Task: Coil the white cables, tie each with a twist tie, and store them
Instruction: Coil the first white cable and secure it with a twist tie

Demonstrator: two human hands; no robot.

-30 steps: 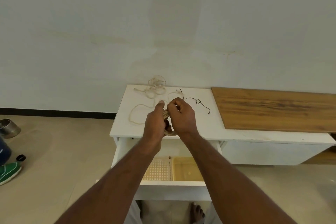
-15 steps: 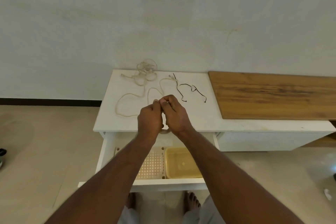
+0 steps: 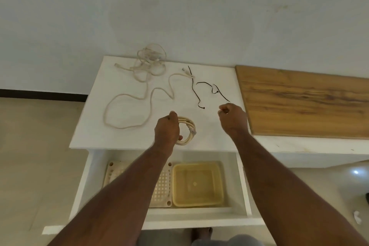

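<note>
My left hand (image 3: 166,129) grips a small coil of white cable (image 3: 188,129) over the front of the white cabinet top (image 3: 215,78). My right hand (image 3: 232,118) hovers to the right with its fingers curled and nothing visible between the fingertips. The near end of a black twist tie (image 3: 220,94) reaches the far side of that hand. A second black twist tie (image 3: 193,88) lies left of it. One loose white cable (image 3: 127,106) snakes across the top, and a tangled white cable (image 3: 149,60) sits at the back against the wall.
Below the top, a white drawer (image 3: 199,221) stands pulled out, holding a yellow plastic container (image 3: 197,183) and a perforated cream tray (image 3: 163,181). A wooden board (image 3: 299,102) covers the low unit to the right. My arms cross over the drawer.
My hands, joined on the coil a moment ago, have come apart. The left keeps the coil; the right has moved right, toward the black ties. The camera has tilted down.
</note>
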